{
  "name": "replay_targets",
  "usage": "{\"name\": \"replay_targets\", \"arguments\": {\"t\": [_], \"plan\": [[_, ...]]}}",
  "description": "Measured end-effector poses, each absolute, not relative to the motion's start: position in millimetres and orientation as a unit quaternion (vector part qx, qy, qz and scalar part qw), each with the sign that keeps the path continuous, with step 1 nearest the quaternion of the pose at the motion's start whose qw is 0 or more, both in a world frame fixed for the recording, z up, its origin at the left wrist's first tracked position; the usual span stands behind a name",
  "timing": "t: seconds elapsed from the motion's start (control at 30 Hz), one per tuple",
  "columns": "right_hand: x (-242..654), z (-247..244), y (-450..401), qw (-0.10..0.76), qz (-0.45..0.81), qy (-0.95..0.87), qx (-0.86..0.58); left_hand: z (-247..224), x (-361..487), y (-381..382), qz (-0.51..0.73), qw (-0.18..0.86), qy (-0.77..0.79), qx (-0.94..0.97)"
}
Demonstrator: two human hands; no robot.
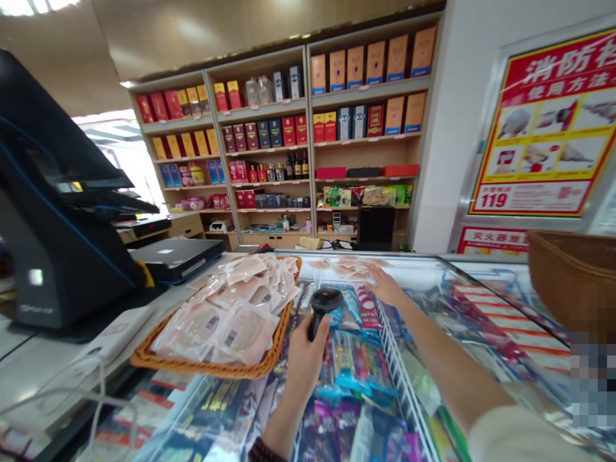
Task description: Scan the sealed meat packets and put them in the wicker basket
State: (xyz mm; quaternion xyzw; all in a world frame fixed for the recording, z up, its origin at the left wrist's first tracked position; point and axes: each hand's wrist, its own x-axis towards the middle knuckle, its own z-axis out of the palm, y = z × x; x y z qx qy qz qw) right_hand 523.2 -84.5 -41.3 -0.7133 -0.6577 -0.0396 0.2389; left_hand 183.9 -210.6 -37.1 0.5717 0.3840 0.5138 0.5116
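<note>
In the middle of the head view, my left hand (307, 353) is wrapped round the handle of a black barcode scanner (326, 298), its head pointing away from me. My right hand (385, 286) reaches forward over the far end of the freezer, fingers stretched out and apart. Just past its fingertips lie flat clear packets (353, 266) on the glass. Left of the scanner, an orange wicker basket (206, 367) is heaped with similar clear packets (240, 301). Beneath both arms, bagged ice treats (356, 359) show inside the freezer.
A black checkout terminal (62, 218) and a flat black scale (178, 256) stand left, with a white cable (99, 385) below. Shelves (308, 154) of boxes and bottles line the back wall. At right are a brown hat-like shape (572, 282) above a pixelated patch, and a red-yellow poster (548, 128).
</note>
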Motion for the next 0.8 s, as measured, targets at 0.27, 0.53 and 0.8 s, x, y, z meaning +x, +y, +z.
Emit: {"name": "replay_targets", "arguments": {"t": [0.27, 0.53, 0.8], "plan": [[511, -29, -101, 0.229, 0.039, -0.644, -0.729, -27, 191, -221, 0.538, 0.476, 0.404, 0.567], [497, -38, -172, 0.233, 0.005, -0.676, -0.699, -19, 190, -222, 0.524, 0.475, 0.398, 0.584], [505, -44, -214, 0.338, -0.006, -0.549, -0.765, -21, 191, -227, 0.518, 0.465, 0.392, 0.601]]}}
